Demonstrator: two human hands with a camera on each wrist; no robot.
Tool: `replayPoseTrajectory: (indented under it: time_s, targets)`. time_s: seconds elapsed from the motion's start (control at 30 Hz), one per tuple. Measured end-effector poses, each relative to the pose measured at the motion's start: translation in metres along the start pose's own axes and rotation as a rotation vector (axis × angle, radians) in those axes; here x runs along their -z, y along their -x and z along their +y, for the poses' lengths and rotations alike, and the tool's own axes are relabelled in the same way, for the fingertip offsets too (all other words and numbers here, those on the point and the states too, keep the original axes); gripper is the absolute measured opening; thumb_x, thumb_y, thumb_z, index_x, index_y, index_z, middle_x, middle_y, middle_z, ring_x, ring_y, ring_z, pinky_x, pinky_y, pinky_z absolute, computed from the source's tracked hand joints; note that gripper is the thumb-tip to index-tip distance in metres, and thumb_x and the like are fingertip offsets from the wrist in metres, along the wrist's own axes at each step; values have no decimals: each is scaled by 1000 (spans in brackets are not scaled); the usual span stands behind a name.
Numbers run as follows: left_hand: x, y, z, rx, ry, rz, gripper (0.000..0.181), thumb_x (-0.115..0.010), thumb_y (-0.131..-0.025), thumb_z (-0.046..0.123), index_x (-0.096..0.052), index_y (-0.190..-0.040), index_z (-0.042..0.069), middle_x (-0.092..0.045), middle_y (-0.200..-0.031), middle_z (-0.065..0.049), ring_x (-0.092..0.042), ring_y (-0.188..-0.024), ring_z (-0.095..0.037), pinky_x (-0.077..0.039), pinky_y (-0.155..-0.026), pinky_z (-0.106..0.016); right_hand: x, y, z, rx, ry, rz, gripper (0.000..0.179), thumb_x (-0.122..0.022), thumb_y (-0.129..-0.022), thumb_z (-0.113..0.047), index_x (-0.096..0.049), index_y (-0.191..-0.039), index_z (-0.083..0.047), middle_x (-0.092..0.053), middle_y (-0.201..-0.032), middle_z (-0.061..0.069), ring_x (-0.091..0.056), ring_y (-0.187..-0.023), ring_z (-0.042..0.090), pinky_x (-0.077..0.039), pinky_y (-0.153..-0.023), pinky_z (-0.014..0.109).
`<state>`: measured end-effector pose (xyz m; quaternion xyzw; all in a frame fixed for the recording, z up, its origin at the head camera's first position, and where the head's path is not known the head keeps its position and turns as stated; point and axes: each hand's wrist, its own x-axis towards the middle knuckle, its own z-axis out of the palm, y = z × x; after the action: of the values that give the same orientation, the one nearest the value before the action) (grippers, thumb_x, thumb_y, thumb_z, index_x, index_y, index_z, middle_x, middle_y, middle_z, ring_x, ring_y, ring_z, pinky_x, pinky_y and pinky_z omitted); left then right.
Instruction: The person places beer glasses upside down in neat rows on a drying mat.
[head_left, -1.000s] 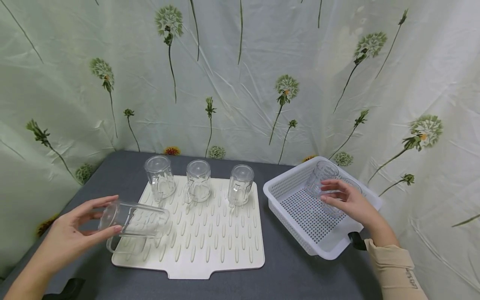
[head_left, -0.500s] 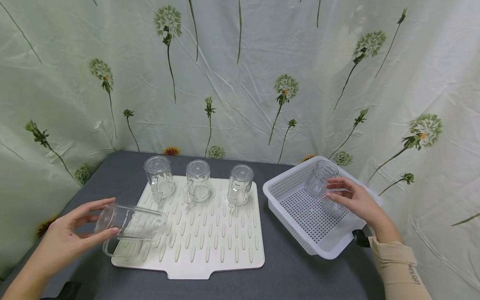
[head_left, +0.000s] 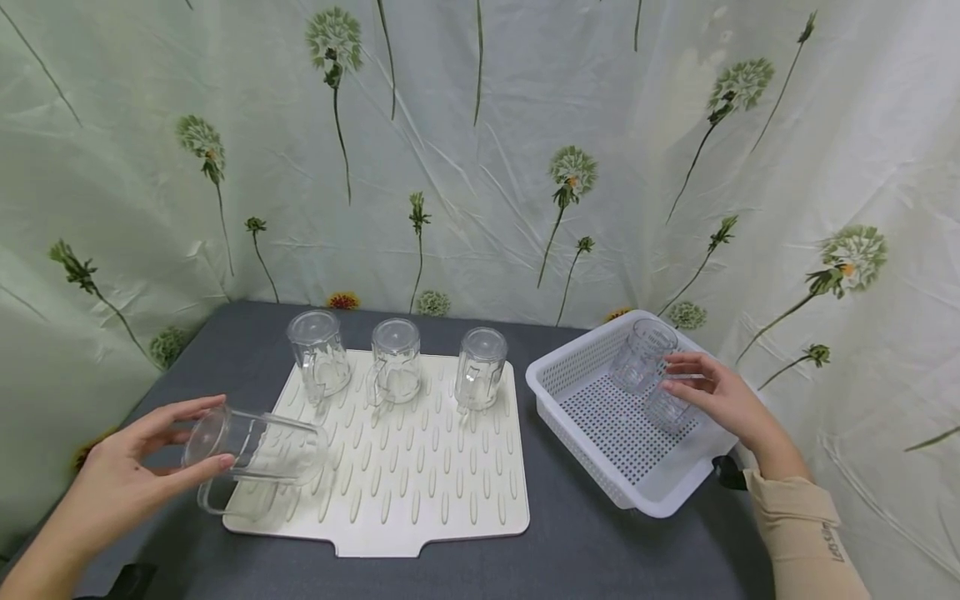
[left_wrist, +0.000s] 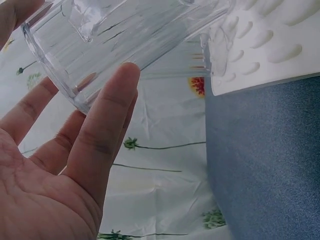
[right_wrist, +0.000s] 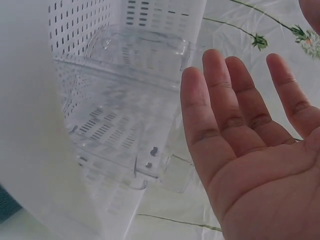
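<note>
My left hand (head_left: 123,475) grips a clear glass mug (head_left: 258,450) around its base end, thumb on one side and fingers on the other. The mug lies sideways in the air over the left part of a white ridged drying mat (head_left: 435,533), its handle hanging below. My right hand (head_left: 723,404) hovers over a white perforated basket (head_left: 577,467). Its fingers (right_wrist: 217,100) are extended and hold nothing. Two clear glasses lie in the basket, a rear glass (head_left: 637,358) and a front glass (head_left: 667,412) partly hidden by the hand.
Three upside-down glass mugs stand in a row along the mat's far edge: a left mug (head_left: 318,358), a middle mug (head_left: 396,362) and a right mug (head_left: 482,371). Dark grey cloth (head_left: 555,542) covers the table. Behind it hangs a flower-printed curtain (head_left: 480,167).
The left hand has drifted slightly left with the mug still gripped. My right hand has shifted a little to the right over the basket, showing more of the front glass.
</note>
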<state>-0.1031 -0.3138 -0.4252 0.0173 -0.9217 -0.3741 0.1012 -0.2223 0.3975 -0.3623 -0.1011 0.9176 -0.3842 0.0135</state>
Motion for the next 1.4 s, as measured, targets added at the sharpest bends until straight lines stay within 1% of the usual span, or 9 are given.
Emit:
replayPoseTrajectory:
  time_s: [0.1,0.3,0.43,0.53,0.67,0.77,0.93,1.07,1.4]
  targets:
    - [1,0,2,5,-17,4,81,-92,-87,39,-55,-157,26,-49,-139,25,-47,-103,13,-56,-63,-22,2,-1,2,-1,4,6,55,-68,-107,-19,-47,-152,6,-56,-146,32,-57,-103,-17,-54,-85,12]
    - [6,1,5,-3,-30,9,77,-92,-86,40,-58,-155,31,-42,-128,44,-43,-97,24,-55,-62,-22,4,-1,3,7,13,19,54,-69,-107,-18,-49,-151,6,-57,-145,32,-57,-103,-16,-53,-85,11]
    - [7,0,6,-6,-57,16,77,-93,-85,42,-59,-154,33,-40,-126,45,-44,-98,21,-52,-62,-22,5,-1,4,6,25,28,54,-69,-107,-19,-49,-151,6,-58,-144,32,-57,-103,-16,-53,-85,11]
    - [6,-1,7,-3,-78,25,78,-93,-85,43,-59,-154,31,-48,-131,33,-59,-106,-4,-50,-62,-20,7,0,5,4,36,39,54,-68,-107,-21,-49,-151,5,-59,-143,31,-56,-102,-16,-53,-84,11]
    - [4,-3,9,2,-104,33,80,-93,-84,45,-60,-154,26,-61,-139,-5,-63,-111,-45,-48,-61,-21,10,1,6,1,43,62,53,-68,-107,-21,-50,-150,5,-59,-141,29,-57,-102,-16,-54,-83,12]
    - [2,-4,11,-2,-118,40,81,-94,-83,45,-60,-153,24,-61,-142,-19,-63,-109,-43,-47,-59,-22,11,2,7,-13,51,68,53,-67,-108,-22,-50,-150,5,-59,-142,30,-55,-102,-15,-54,-82,12]
    - [1,-5,14,-17,-139,45,79,-94,-82,46,-62,-151,24,-63,-141,-18,-63,-105,-37,-47,-58,-23,13,2,8,-38,69,75,56,-67,-108,-25,-49,-152,4,-57,-145,32,-53,-101,-17,-51,-82,10]
    - [1,-7,18,-13,-146,16,79,-92,-84,49,-61,-152,22,-63,-144,-21,-63,-110,-47,-45,-58,-22,15,4,8,-32,69,88,56,-67,-108,-26,-50,-151,5,-58,-143,32,-53,-100,-18,-51,-81,10]
    - [-4,-11,23,-5,-170,2,80,-93,-82,51,-63,-150,18,-62,-146,-24,-64,-111,-51,-46,-62,-29,16,5,9,-34,64,92,58,-68,-108,-28,-49,-150,6,-58,-143,33,-53,-100,-19,-50,-81,8]
